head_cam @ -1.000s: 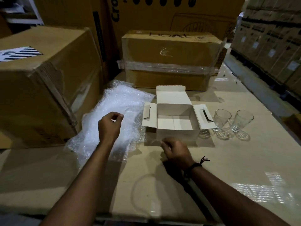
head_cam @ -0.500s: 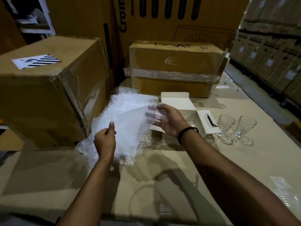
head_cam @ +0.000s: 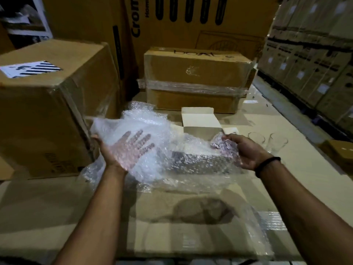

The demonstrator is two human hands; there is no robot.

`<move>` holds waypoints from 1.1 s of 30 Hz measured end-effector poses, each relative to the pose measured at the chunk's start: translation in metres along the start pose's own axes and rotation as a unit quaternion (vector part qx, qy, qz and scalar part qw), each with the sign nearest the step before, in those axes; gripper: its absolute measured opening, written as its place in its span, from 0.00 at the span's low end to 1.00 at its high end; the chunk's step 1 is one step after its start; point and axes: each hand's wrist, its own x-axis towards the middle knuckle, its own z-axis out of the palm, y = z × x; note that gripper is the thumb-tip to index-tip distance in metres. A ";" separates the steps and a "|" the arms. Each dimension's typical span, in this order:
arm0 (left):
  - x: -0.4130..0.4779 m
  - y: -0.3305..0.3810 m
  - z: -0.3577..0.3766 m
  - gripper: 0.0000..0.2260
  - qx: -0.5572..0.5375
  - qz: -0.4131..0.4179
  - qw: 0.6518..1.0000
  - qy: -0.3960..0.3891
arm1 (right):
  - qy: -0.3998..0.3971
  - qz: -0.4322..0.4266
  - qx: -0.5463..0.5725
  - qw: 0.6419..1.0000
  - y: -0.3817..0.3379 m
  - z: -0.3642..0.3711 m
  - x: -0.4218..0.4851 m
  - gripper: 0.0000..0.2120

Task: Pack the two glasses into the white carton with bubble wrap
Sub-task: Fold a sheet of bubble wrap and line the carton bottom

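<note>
- Your left hand (head_cam: 131, 148) is under the bubble wrap (head_cam: 172, 155), fingers spread; your right hand (head_cam: 246, 152) pinches its right edge.
- The glasses (head_cam: 257, 138) stand unwrapped, just right of the open white carton (head_cam: 200, 121).
- Pull the sheet taut and lay it flat on the cardboard surface (head_cam: 172, 236) near you.
- Don't sweep it into the glasses.

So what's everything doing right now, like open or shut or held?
bubble wrap: held up, spread between both hands.
left hand: flat under the wrap, fingers spread.
right hand: gripping the wrap's edge.
white carton: flaps open, upright.
two glasses: upright, unwrapped, beside the carton.
</note>
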 end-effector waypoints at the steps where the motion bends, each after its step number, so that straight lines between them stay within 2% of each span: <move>1: -0.016 -0.010 0.019 0.52 0.033 -0.014 0.998 -0.059 | 0.028 0.002 -0.049 0.998 -0.001 -0.012 -0.002 0.11; 2: -0.038 -0.021 0.051 0.44 0.066 -0.003 0.996 -0.060 | 0.062 0.005 -0.103 0.993 -0.002 -0.026 -0.003 0.14; 3: -0.043 -0.024 0.078 0.30 0.117 -0.025 0.989 -0.086 | 0.092 0.008 -0.152 0.984 -0.004 -0.037 -0.005 0.15; 4: -0.039 -0.030 0.081 0.21 0.168 -0.016 0.985 -0.029 | 0.121 0.005 -0.193 0.974 -0.007 -0.047 -0.007 0.13; 6: -0.033 -0.046 0.077 0.13 0.173 0.019 0.985 0.017 | 0.172 -0.006 -0.281 0.944 -0.014 -0.063 -0.015 0.06; 9: -0.036 -0.080 0.066 0.16 0.170 -0.009 0.984 0.050 | 0.218 0.010 -0.395 0.892 -0.028 -0.089 -0.020 0.09; 11: -0.045 -0.100 0.056 0.18 0.156 -0.031 0.985 0.059 | 0.235 0.030 -0.429 0.872 -0.037 -0.104 -0.024 0.09; 13: -0.048 -0.110 0.041 0.33 0.119 -0.033 0.990 0.066 | 0.255 0.022 -0.408 0.877 -0.040 -0.115 -0.028 0.11; 14: -0.051 -0.116 0.035 0.42 0.120 -0.028 0.990 0.074 | 0.263 0.019 -0.366 0.893 -0.038 -0.121 -0.032 0.14; 15: -0.058 -0.123 0.035 0.46 0.122 -0.032 0.990 0.070 | 0.270 0.023 -0.328 0.905 -0.033 -0.127 -0.034 0.17; 16: -0.063 -0.131 0.036 0.42 0.122 -0.030 0.988 0.085 | 0.278 0.028 -0.309 0.909 -0.026 -0.135 -0.037 0.21; 17: -0.070 -0.138 0.040 0.32 0.124 -0.020 0.987 0.100 | 0.294 0.024 -0.315 0.902 -0.017 -0.142 -0.040 0.25; 18: -0.075 -0.144 0.044 0.19 0.129 -0.003 0.983 0.127 | 0.320 0.007 -0.351 0.880 -0.005 -0.148 -0.042 0.29; 19: -0.074 -0.146 0.041 0.12 0.143 0.021 0.975 0.169 | 0.349 -0.025 -0.409 0.843 0.007 -0.153 -0.045 0.32; 20: -0.075 -0.147 0.040 0.12 0.168 0.039 0.967 0.190 | 0.366 -0.076 -0.484 0.791 0.020 -0.155 -0.050 0.33; 21: -0.072 -0.149 0.034 0.17 0.193 0.067 0.958 0.200 | 0.369 -0.145 -0.564 0.724 0.036 -0.153 -0.057 0.32; 22: -0.073 -0.152 0.032 0.26 0.229 0.105 0.941 0.225 | 0.350 -0.216 -0.630 0.659 0.053 -0.149 -0.062 0.30; 23: -0.074 -0.156 0.027 0.36 0.281 0.135 0.915 0.255 | 0.307 -0.266 -0.671 0.620 0.070 -0.139 -0.067 0.29; 25: -0.091 -0.173 0.038 0.42 0.386 0.227 0.833 0.325 | 0.186 -0.249 -0.718 0.622 0.096 -0.126 -0.069 0.31; 26: -0.099 -0.182 0.042 0.44 0.416 0.252 0.809 0.329 | 0.137 -0.204 -0.740 0.626 0.108 -0.126 -0.066 0.33; 28: -0.110 -0.198 0.042 0.54 0.472 0.266 0.777 0.321 | 0.084 -0.122 -0.761 0.632 0.122 -0.134 -0.055 0.34; 30: -0.118 -0.208 0.042 0.61 0.546 0.252 0.719 0.349 | 0.068 -0.092 -0.763 0.636 0.122 -0.145 -0.047 0.33; 31: -0.121 -0.214 0.044 0.62 0.600 0.232 0.672 0.368 | 0.069 -0.092 -0.768 0.630 0.121 -0.151 -0.044 0.33; 33: -0.125 -0.225 0.051 0.61 0.711 0.211 0.548 0.386 | 0.089 -0.095 -0.781 0.611 0.113 -0.160 -0.037 0.33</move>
